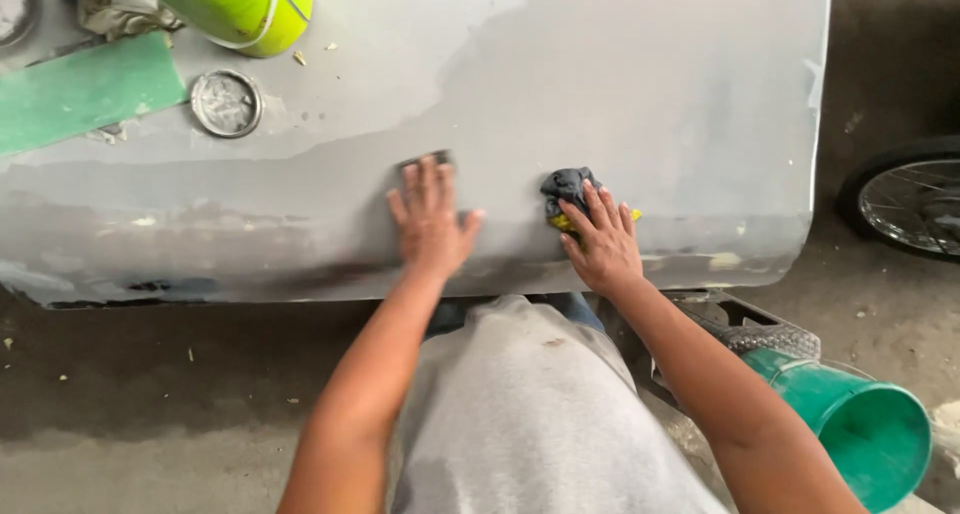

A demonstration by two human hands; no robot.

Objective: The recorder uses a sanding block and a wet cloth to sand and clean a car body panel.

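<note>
A large grey primed car body panel (pixel 640 84) lies flat in front of me. My left hand (pixel 430 219) presses flat on a dark sanding pad (pixel 425 160) whose edge shows beyond my fingertips. My right hand (pixel 600 242) rests on the panel near its front edge, fingers holding down a crumpled dark grey and yellow rag (pixel 566 192). Both hands lie side by side, a hand's width apart.
A yellow-green can (pixel 245 9), a round metal lid (pixel 226 103) and a green sheet (pixel 85 92) sit on the panel's far left. A green bucket (pixel 865 429) lies tilted at the lower right. A spoked wheel (pixel 905 199) stands at the right edge on the concrete floor.
</note>
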